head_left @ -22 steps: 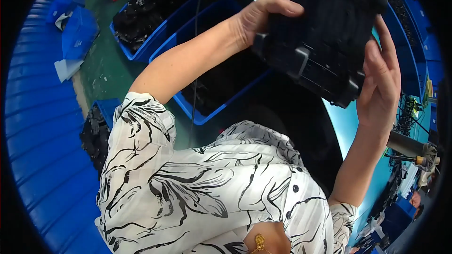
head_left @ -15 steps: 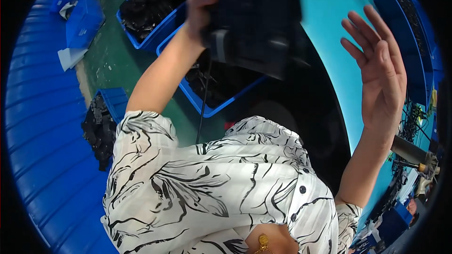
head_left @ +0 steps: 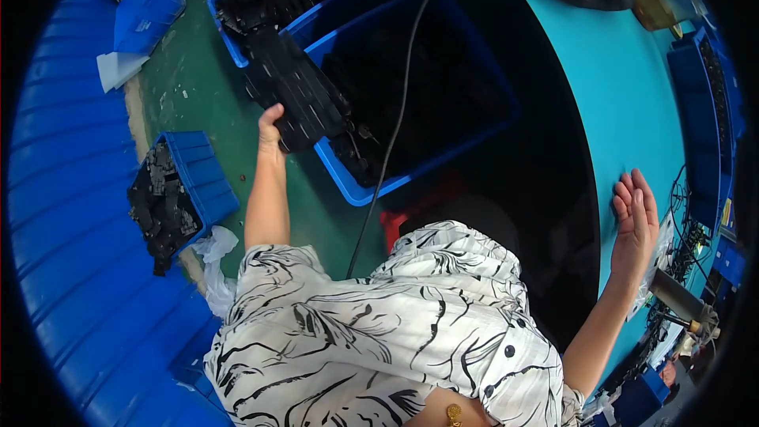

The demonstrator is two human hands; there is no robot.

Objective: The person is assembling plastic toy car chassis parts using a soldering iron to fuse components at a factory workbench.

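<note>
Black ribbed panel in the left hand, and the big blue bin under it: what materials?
Black ribbed panel: probably moulded plastic, matt, judging by its ribs and slots. Big blue bin: likely rigid plastic, smooth with a slight sheen on its uniform rim. Left hand grips the panel's edge.

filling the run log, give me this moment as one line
left hand: holds black panel at blue bin rim | right hand: open, flat on teal table | cable: hangs across bin
</note>
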